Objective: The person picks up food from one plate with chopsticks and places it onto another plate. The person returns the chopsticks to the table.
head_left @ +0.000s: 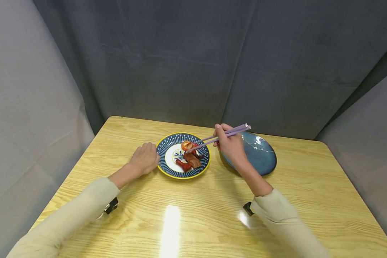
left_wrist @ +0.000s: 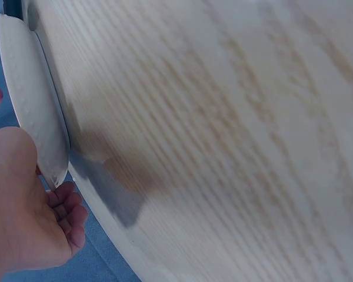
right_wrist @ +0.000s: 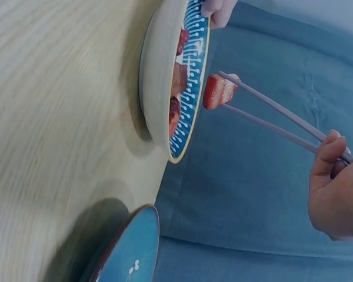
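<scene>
My right hand (head_left: 230, 145) holds a pair of lilac chopsticks (head_left: 209, 138). Their tips pinch a red-and-white striped piece of food (right_wrist: 220, 91), perhaps pork belly, which hangs above the patterned plate (right_wrist: 189, 111) in the right wrist view. At the plate's left side, my left hand (head_left: 145, 158) pinches the rim, thumb above and curled fingers at the edge in the left wrist view. On the plate lie a small red drumstick (head_left: 183, 165), a brown slab of meat (head_left: 192, 160) and other reddish pieces partly hidden by the chopsticks.
A dark blue plate (head_left: 259, 154) with a white blossom pattern stands on the right, partly behind my right hand and forearm. The wooden table (head_left: 200, 215) ends at grey curtains (head_left: 167, 71) at the back and sides.
</scene>
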Available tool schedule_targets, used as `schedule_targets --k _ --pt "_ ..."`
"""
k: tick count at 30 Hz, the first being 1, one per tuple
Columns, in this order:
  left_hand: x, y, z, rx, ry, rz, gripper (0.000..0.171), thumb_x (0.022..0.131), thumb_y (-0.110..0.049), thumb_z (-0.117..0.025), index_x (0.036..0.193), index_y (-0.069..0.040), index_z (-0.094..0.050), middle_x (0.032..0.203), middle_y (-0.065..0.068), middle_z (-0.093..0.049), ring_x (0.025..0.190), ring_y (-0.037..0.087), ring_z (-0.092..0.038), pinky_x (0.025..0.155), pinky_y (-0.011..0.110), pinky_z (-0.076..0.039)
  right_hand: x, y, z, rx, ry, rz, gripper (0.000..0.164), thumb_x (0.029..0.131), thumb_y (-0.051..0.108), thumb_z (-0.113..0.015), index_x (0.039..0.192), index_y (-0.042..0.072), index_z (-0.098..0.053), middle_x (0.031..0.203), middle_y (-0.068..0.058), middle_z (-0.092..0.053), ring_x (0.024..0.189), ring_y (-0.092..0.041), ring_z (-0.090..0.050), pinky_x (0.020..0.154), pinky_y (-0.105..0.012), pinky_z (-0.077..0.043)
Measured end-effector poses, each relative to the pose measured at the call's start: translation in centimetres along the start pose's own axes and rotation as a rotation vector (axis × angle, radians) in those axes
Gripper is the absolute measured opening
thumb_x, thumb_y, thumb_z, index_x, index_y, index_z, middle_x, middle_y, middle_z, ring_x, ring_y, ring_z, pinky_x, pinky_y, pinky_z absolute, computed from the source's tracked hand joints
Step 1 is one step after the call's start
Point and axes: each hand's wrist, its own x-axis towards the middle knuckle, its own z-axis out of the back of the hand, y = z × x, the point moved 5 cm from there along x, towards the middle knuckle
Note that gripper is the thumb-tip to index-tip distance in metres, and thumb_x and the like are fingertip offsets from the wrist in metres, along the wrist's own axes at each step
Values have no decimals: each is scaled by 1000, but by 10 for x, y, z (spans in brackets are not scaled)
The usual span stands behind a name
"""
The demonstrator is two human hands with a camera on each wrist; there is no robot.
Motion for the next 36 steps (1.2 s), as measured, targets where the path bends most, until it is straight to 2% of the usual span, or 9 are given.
schedule_targets --k 10,12,15,20,23,26,30,33,36 --pt "0 0 0 3 -1 -5 21 97 -17 -40 90 2 -47 81 11 -40 76 27 -43 66 40 -41 -1 -5 -22 8 48 -40 37 105 16 -50 84 -12 -60 56 -2 -56 43 -7 -50 41 -19 -36" --pt "0 0 0 7 -3 -7 21 97 -17 -41 90 2 -48 81 11 -40 76 27 -43 65 40 -41 -1 -6 -25 15 57 -36 37 105 18 -50 84 -10 -60 57 -3 -56 43 -7 -50 41 -19 -36" --pt "1 0 1 4 -2 -5 21 97 -17 -41 90 2 -48 81 11 -40 75 27 -43 65 40 -41 -1 -6 -29 22 62 -22 37 105 21 -52 83 -6 -62 59 -12 -59 44 -10 -51 41 -20 -36" --pt "0 1 1 -5 1 3 21 97 -17 -41 90 1 -48 82 11 -40 76 27 -43 66 40 -40 0 -10 -34 15 51 -3 36 104 21 -54 82 -6 -63 63 -24 -60 46 -23 -54 40 -22 -37" --pt "0 1 1 -8 -2 3 21 97 -17 -41 90 2 -48 82 11 -41 76 27 -43 66 40 -41 0 -13 -37 1 52 -6 35 103 22 -53 80 -2 -62 63 -23 -60 47 -24 -55 40 -22 -37" --pt "-1 0 1 -9 -8 -2 21 96 -17 -41 90 2 -49 82 11 -41 77 28 -44 67 41 -41 -1 -16 -40 -12 58 -13 36 103 25 -52 80 -2 -62 61 -19 -60 45 -19 -52 40 -23 -37" --pt "0 0 1 -6 -13 -5 21 96 -17 -42 90 2 -49 82 11 -41 78 29 -45 68 42 -42 -2 -19 -43 -28 63 -8 41 103 27 -52 82 -6 -62 60 -16 -60 44 -14 -51 40 -23 -38" --pt "0 0 0 -9 -13 -1 21 97 -17 -42 91 2 -49 82 11 -42 78 29 -45 68 42 -42 -2 -20 -45 -10 68 1 40 103 25 -52 82 -7 -62 62 -20 -60 45 -19 -53 40 -24 -38" --pt "1 -1 1 -12 -15 1 22 96 -17 -42 91 3 -49 83 11 -42 79 29 -46 69 43 -43 -1 -20 -48 6 75 13 38 103 23 -52 81 -7 -62 60 -17 -59 48 -28 -55 41 -23 -37"
